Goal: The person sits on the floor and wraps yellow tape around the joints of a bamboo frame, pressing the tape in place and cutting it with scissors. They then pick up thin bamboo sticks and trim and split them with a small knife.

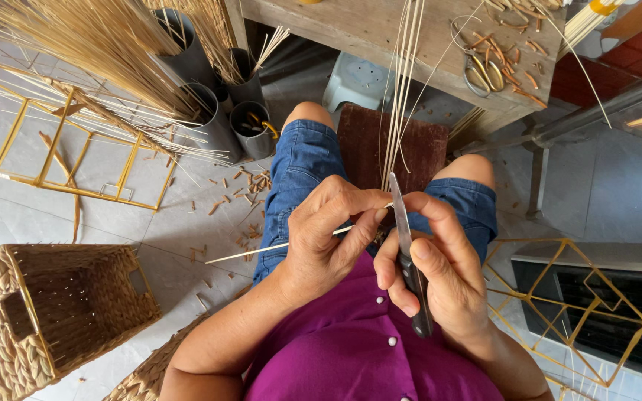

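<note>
The shirt (pixel 351 349) at six o'clock is magenta with small white buttons, and the shorts (pixel 302 167) are blue denim. The knife (pixel 408 252) has a grey blade and black handle. The woven basket (pixel 46 312) at eight o'clock is tan (a braided pattern) on a yellow frame. The wire frame (pixel 61 141) at ten o'clock is yellow on pale grey floor (pixel 9 215) tiles. The table (pixel 380 33) at twelve o'clock is weathered grey-brown.

Woven basket (pixel 46 312) cut off at left edge; knife (pixel 409 260) handle partly hidden by hands.
</note>
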`<control>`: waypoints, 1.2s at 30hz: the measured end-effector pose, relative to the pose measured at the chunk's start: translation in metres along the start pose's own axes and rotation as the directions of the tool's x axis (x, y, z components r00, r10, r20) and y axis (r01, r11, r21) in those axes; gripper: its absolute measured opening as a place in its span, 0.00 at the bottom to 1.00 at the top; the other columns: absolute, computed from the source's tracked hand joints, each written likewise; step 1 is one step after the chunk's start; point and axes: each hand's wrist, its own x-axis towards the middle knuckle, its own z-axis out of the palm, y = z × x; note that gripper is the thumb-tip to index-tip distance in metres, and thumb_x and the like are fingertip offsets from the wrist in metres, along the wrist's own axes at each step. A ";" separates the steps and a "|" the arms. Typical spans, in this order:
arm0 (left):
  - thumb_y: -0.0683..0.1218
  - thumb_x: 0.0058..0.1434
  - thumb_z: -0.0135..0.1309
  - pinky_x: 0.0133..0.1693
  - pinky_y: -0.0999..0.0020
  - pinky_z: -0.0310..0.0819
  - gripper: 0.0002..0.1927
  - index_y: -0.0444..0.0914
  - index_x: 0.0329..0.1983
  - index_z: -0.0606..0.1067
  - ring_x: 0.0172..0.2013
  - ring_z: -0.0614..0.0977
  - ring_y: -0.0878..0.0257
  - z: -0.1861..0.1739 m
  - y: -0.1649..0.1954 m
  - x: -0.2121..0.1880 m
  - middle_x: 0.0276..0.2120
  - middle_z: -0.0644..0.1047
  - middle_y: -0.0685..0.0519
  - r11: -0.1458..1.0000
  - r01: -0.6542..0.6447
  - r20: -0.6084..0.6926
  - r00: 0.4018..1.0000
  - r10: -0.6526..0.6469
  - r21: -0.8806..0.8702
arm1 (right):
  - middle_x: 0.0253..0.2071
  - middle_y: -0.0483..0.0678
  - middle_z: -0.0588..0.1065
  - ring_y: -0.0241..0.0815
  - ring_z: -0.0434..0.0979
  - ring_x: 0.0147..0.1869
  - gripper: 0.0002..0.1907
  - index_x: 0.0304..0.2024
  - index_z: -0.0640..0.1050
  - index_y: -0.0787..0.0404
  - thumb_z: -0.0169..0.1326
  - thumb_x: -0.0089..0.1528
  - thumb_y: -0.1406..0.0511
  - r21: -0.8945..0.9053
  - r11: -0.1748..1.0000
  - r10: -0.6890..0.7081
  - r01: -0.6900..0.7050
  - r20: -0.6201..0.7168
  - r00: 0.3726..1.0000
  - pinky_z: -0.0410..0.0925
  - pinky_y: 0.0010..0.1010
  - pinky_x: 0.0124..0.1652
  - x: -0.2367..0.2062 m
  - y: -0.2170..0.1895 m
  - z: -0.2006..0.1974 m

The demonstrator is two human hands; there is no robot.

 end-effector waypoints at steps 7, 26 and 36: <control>0.35 0.67 0.61 0.40 0.73 0.76 0.11 0.36 0.50 0.78 0.38 0.80 0.65 0.001 0.000 -0.001 0.37 0.77 0.54 1.000 0.009 0.010 1.000 -0.009 -0.003 | 0.34 0.60 0.75 0.34 0.68 0.22 0.25 0.73 0.56 0.62 0.40 0.76 0.61 0.013 1.000 -0.007 0.007 0.004 1.000 0.63 0.21 0.23 0.000 0.001 -0.001; 0.33 0.64 0.60 0.39 0.71 0.75 0.13 0.36 0.50 0.79 0.37 0.79 0.63 -0.001 0.002 0.001 0.34 0.75 0.54 0.999 -0.003 0.009 1.000 0.003 0.038 | 0.34 0.60 0.75 0.34 0.67 0.22 0.24 0.73 0.56 0.61 0.40 0.76 0.62 0.017 1.000 -0.015 0.015 0.012 1.000 0.63 0.21 0.23 0.001 0.002 -0.002; 0.33 0.56 0.62 0.37 0.69 0.76 0.18 0.38 0.50 0.80 0.36 0.80 0.60 -0.002 0.001 -0.002 0.34 0.75 0.54 0.973 -0.118 -0.032 0.991 0.127 0.198 | 0.33 0.58 0.73 0.35 0.67 0.23 0.23 0.72 0.57 0.60 0.39 0.75 0.63 -0.008 1.000 0.000 0.000 -0.037 0.999 0.63 0.21 0.23 0.000 0.003 0.002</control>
